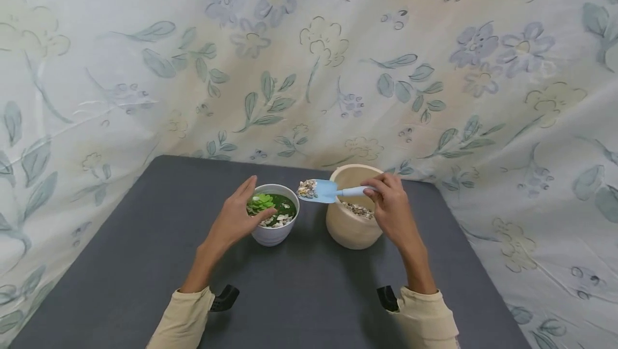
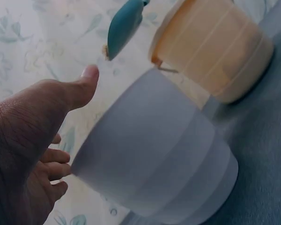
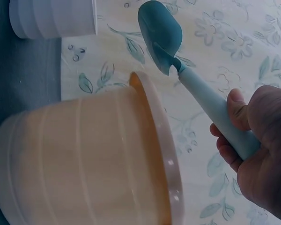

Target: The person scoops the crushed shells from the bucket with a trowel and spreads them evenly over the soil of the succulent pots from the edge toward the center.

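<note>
My right hand (image 1: 392,207) grips the pale handle of a small blue trowel (image 1: 325,191), held level above the left rim of a cream pot (image 1: 352,234). A heap of small pebbles (image 1: 307,188) lies on the trowel's blade, which points toward a white pot (image 1: 273,237). Inside the white pot are a green succulent (image 1: 261,204), green moss-like cover and pale stones. My left hand (image 1: 237,213) is at that pot's left side, thumb reaching over the opening and fingers extended, holding nothing. More pebbles (image 1: 358,209) show inside the cream pot.
Both pots stand on a dark grey table (image 1: 299,295), side by side with a narrow gap. A floral cloth (image 1: 309,70) hangs behind and around the table. Black wrist mounts (image 1: 225,298) stick out from both cream sleeves.
</note>
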`<state>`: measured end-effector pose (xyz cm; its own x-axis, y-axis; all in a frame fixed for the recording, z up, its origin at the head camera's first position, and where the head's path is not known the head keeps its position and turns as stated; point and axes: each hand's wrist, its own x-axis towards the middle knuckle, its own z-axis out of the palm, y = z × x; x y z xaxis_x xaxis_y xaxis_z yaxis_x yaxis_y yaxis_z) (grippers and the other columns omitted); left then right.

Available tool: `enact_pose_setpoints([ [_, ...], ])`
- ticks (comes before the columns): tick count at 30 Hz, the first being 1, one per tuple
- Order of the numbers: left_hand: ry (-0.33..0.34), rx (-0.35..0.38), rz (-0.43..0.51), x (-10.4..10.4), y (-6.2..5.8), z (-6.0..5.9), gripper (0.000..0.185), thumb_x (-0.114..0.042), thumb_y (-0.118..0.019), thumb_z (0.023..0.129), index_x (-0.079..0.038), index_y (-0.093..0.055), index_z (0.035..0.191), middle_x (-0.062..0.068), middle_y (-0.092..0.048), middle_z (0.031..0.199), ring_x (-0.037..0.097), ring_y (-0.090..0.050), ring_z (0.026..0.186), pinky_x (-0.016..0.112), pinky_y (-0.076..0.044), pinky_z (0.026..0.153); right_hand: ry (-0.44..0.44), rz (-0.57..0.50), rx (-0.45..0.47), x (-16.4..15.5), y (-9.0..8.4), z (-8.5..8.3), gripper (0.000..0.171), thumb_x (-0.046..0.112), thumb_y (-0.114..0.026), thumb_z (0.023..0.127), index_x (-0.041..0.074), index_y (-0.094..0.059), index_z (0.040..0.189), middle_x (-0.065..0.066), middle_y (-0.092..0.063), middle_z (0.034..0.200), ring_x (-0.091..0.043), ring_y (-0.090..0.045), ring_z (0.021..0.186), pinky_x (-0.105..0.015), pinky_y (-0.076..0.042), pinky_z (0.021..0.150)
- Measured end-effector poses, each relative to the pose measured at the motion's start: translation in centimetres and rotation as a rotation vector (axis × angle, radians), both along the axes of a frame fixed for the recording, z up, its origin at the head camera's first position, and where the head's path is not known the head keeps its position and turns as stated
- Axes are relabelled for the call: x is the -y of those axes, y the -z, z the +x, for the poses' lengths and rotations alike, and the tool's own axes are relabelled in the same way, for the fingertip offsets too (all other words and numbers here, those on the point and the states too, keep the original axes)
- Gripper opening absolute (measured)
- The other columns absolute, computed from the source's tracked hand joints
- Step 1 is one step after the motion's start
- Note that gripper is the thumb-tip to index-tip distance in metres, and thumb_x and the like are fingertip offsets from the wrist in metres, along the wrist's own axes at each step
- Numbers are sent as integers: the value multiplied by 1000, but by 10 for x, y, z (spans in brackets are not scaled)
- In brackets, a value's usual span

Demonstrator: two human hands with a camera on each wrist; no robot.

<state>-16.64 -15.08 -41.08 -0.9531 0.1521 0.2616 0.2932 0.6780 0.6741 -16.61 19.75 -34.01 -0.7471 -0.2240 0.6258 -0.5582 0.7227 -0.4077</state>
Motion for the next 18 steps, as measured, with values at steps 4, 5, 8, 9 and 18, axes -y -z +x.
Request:
enact_pose_setpoints([
  [4,13,21,-6,9,4,1,107,-53,-77,91,-6,-18,168,18,-21,175,45,-28,159,67,-34,121,-21,-22,12,9,3,-7,13,5,-69,96,-2,-76,105,-13,-65,101,-23,-45,89,-31,-34,80],
  [5,15,24,-8,11,5,1,108,-53,-78,91,-7,-17,168,19,-20,175,45,-28,159,68,-34,121,-25,-29,14,12,3,-9,14,5,-69,96,-2,-76,104,-13,-65,101,-23,-45,89,-30,-34,80],
  [8,28,59,0,15,8,1,112,-54,-79,90,-8,-14,169,19,-18,175,45,-26,159,68,-33,122,-35,-43,11,20,4,-13,14,5,-70,95,-3,-77,104,-12,-65,100,-23,-47,89,-27,-34,80],
  [9,34,81,2,16,9,1,114,-55,-79,89,-8,-12,169,18,-17,176,45,-25,160,68,-33,122,-39,-47,10,23,5,-14,14,5,-70,95,-3,-77,104,-12,-65,99,-23,-47,89,-27,-34,80],
  [18,22,261,12,14,17,3,134,-68,-82,79,-10,-3,169,20,-19,175,45,-29,158,66,-39,119,-76,6,74,56,10,-20,13,5,-70,98,-2,-76,107,-12,-65,100,-26,-50,95,-34,-42,81],
])
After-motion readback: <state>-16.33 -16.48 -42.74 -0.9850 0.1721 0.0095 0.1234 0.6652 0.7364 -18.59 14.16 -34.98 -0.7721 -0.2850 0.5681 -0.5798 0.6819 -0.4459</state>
